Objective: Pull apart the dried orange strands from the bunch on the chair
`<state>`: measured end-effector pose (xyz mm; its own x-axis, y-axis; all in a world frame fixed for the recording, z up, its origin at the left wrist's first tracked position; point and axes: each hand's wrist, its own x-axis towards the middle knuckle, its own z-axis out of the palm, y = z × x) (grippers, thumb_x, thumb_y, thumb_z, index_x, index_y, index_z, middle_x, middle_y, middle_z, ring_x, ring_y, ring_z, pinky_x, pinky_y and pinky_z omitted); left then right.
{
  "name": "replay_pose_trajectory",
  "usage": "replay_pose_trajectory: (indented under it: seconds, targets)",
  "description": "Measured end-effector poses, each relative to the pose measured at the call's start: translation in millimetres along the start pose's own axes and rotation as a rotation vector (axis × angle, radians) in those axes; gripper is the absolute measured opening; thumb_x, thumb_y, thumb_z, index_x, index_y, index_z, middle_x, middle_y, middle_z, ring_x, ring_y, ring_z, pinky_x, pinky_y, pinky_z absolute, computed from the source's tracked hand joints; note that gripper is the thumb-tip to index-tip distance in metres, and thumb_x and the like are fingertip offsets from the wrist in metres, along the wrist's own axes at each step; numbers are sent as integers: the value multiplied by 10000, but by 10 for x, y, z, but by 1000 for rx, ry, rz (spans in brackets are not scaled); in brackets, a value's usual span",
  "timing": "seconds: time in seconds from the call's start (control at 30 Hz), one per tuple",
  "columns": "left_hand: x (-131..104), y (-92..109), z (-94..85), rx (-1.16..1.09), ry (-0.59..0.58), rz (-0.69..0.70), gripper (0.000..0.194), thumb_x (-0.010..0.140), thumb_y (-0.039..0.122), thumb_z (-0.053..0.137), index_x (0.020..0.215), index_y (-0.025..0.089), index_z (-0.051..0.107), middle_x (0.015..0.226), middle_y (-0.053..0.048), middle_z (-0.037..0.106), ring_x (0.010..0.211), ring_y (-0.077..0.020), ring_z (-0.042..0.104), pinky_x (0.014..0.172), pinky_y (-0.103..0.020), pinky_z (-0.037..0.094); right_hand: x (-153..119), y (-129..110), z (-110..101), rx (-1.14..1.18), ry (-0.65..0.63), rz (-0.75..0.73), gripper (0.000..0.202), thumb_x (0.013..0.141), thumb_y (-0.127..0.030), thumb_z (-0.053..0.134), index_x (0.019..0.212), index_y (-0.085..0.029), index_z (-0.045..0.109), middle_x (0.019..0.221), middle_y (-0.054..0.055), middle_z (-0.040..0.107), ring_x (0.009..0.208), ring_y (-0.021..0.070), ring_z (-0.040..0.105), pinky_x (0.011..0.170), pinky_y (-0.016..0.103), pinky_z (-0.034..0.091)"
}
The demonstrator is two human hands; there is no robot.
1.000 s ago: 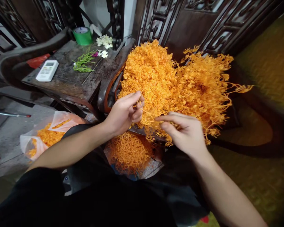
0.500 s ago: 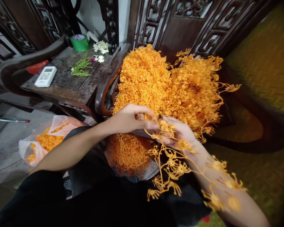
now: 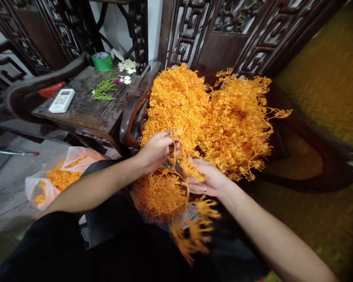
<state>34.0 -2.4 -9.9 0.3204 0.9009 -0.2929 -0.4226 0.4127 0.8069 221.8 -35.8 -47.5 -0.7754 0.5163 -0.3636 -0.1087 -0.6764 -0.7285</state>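
Observation:
An orange branching sprig (image 3: 191, 170) hangs between my hands, its lower end blurred over my lap. My left hand (image 3: 160, 150) pinches its upper stem, fingers curled. Beside it, a little lower and to the right, my right hand (image 3: 207, 178) has its fingers around the sprig's middle, palm partly turned up. Just beyond my hands two big heaps of similar orange sprigs, a left one (image 3: 176, 102) and a right one (image 3: 238, 125), rest on a dark wooden seat. Below my hands lies a darker orange tangle (image 3: 161, 192).
A dark side table (image 3: 85, 115) at the left bears a white remote (image 3: 61, 100), green tape (image 3: 102, 61), green stems (image 3: 104, 89) and white flowers (image 3: 127, 66). On the floor stands a plastic bag (image 3: 51, 196) with orange pieces. A curved armrest (image 3: 128, 123) borders the seat.
My left hand has moved left, away from my right hand, which has shifted left and slightly down. The sprig has swung off my right forearm and hangs lower. The view has shifted slightly.

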Motion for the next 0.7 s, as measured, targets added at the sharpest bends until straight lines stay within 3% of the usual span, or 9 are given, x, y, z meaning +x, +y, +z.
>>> replay_pose_trajectory:
  seconds: [0.1, 0.23, 0.37, 0.43, 0.5, 0.63, 0.7]
  targets:
    - [-21, 102, -18, -31, 19, 0, 186, 934, 152, 513, 773, 201, 435, 514, 85, 375, 437, -47, 374, 514, -221, 334, -46, -39, -10, -1, 24, -130, 510, 882, -653, 657, 690, -191, 554, 488, -99, 291, 332, 52, 245, 354, 187, 204]
    - [-55, 127, -65, 44, -74, 18, 246, 905, 215, 598, 768, 223, 394, 450, 114, 291, 385, -47, 245, 461, -241, 223, -150, -218, -18, -83, 229, -410, 453, 882, -680, 641, 888, -229, 673, 532, -107, 233, 352, 61, 135, 335, 199, 155]
    - [-62, -32, -76, 184, -115, 3, 224, 848, 213, 649, 796, 229, 432, 457, 112, 333, 369, -44, 241, 435, -250, 167, -134, -229, 1, -405, 467, -392, 544, 870, -690, 665, 704, -173, 618, 532, -69, 323, 426, 63, 246, 396, 223, 190]
    - [-52, -101, -82, 244, -123, 0, 199, 847, 197, 627, 775, 226, 444, 462, 100, 371, 365, -44, 261, 423, -255, 158, -127, -208, 22, -598, 479, -360, 596, 870, -695, 662, 607, -173, 541, 546, -39, 378, 481, 75, 306, 434, 230, 236]
    - [-39, -134, -93, 288, -128, 13, 206, 860, 201, 601, 735, 224, 438, 460, 85, 400, 367, -46, 292, 418, -263, 163, -171, -226, 49, -753, 550, -419, 580, 910, -661, 632, 599, -178, 548, 561, -20, 416, 506, 90, 336, 461, 244, 275]
    - [-39, -120, -93, 409, -107, 39, 225, 862, 241, 608, 700, 222, 453, 452, 64, 430, 383, -58, 340, 425, -274, 200, -369, -327, 99, -1101, 1050, -940, 253, 1003, -402, 609, 888, -220, 742, 659, 20, 567, 609, 151, 505, 600, 294, 422]
    - [-58, -110, -71, 501, -76, 38, 224, 846, 246, 618, 685, 217, 465, 461, 54, 452, 394, -59, 342, 427, -274, 203, -429, -332, 111, -1244, 1067, -1098, 199, 1024, -293, 567, 1099, -243, 745, 759, 42, 644, 679, 171, 579, 677, 318, 471]
